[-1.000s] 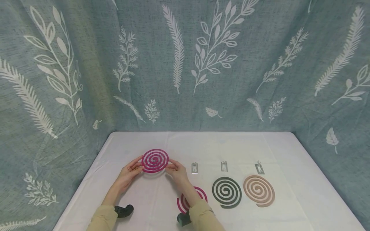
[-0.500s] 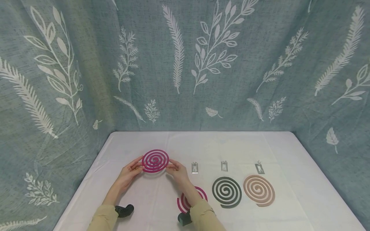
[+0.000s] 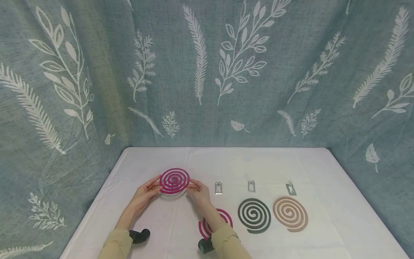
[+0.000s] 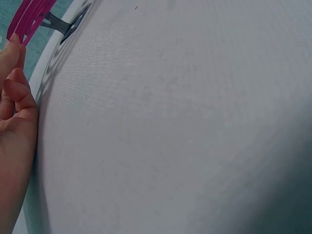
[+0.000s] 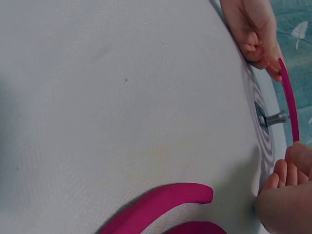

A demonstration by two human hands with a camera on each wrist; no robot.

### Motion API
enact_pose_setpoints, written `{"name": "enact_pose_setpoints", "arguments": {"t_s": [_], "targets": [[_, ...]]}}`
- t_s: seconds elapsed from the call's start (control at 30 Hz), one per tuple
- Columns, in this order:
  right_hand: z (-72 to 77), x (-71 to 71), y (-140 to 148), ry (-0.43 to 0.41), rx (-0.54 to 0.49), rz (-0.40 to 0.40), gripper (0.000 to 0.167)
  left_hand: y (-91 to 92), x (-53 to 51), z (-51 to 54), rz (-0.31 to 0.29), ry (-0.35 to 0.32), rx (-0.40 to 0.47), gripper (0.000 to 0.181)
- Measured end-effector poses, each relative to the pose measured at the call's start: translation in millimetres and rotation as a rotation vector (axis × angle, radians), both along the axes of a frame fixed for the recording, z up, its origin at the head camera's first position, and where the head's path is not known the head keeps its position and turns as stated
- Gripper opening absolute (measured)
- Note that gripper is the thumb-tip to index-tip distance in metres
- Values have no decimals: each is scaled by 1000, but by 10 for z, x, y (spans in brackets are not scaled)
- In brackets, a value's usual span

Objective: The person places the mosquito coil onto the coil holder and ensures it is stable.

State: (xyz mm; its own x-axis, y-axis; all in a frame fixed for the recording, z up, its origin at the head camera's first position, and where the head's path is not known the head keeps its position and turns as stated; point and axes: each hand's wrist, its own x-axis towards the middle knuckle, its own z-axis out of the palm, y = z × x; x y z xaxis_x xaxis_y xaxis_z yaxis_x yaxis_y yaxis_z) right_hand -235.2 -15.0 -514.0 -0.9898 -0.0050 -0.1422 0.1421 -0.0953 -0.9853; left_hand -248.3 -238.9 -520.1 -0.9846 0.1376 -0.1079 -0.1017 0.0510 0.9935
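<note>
2 hands share a magenta coil above the counter, toward its left half. The left hand pinches the coil's left edge between thumb and fingers, and the right hand pinches the right edge likewise, so both are clamped on the same spiral from opposite sides. Under it, a grey metal stand has its flat base on the counter and a narrow upright reaching up to the coil; whether the tip is fitted into the spiral's centre, I cannot tell.

3 more coils lie flat on the counter nearer the person. The second magenta coil is partly hidden beneath the right forearm; to its right is a dark green coil, and just beside that, farther right, a tan coil.

Behind these coils, 3 small metal frames stretch in a loose row, well apart from each other, the rightmost turned at a slant.

Both arms wear khaki sleeves. 2 dark rounded items show, 1 beside each forearm near the cuff. A blue-green curtain with white leaf and branch prints hangs behind the counter and along both sides.
</note>
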Motion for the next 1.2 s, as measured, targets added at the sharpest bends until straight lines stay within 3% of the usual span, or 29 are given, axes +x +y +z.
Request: {"name": "enact_pose_setpoints", "arguments": {"t_s": [0.33, 1.2], "targets": [[58, 29, -9, -4, 24, -37, 35, 10, -13, -10, 0, 15, -13, 58], [1, 30, -34, 20, 88, -81, 32, 19, -15, -12, 9, 5, -90, 56]]}}
